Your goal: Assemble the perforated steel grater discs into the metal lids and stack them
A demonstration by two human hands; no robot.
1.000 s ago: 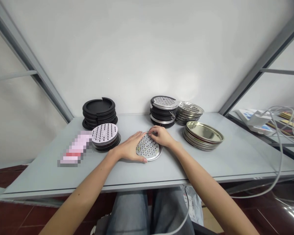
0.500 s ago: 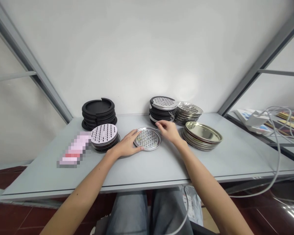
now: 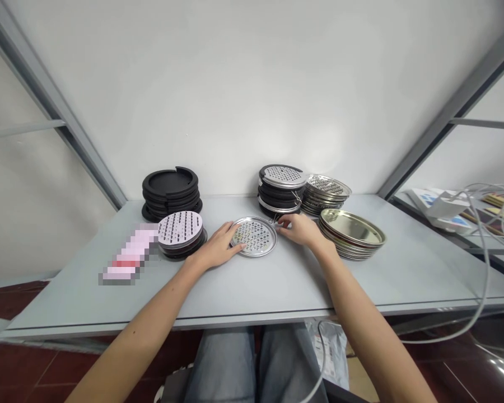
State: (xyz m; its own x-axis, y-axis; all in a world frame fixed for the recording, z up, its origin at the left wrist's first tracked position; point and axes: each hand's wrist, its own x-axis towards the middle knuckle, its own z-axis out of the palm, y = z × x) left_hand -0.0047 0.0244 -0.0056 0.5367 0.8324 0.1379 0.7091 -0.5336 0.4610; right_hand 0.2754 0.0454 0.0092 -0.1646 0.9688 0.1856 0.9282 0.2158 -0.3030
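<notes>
A round metal grater [image 3: 256, 237] with a raised rim lies flat on the table, teeth facing up. My left hand [image 3: 216, 246] grips its left edge, the thumb over the near-left rim and the fingers at the far-left side. At the far-right rim is a small thin wire loop [image 3: 274, 220]. My right hand [image 3: 302, 229] pinches by this loop with the thumb and fingers closed; its fingertips partly hide the wire. Close to my left hand stands a stack topped by a pale grater disc [image 3: 180, 228].
Black round frames [image 3: 170, 190] are stacked at the back left. Behind the held grater stands a stack of black frames and graters [image 3: 282, 177]. Metal-rimmed graters [image 3: 327, 186] and gold-coloured round lids [image 3: 353, 228] are piled at right. A white cable [image 3: 485, 257] hangs at far right.
My right hand has lowered and shifted slightly right, away from the rim. My left thumb has come up over the grater's near rim. The grater stays in place.
</notes>
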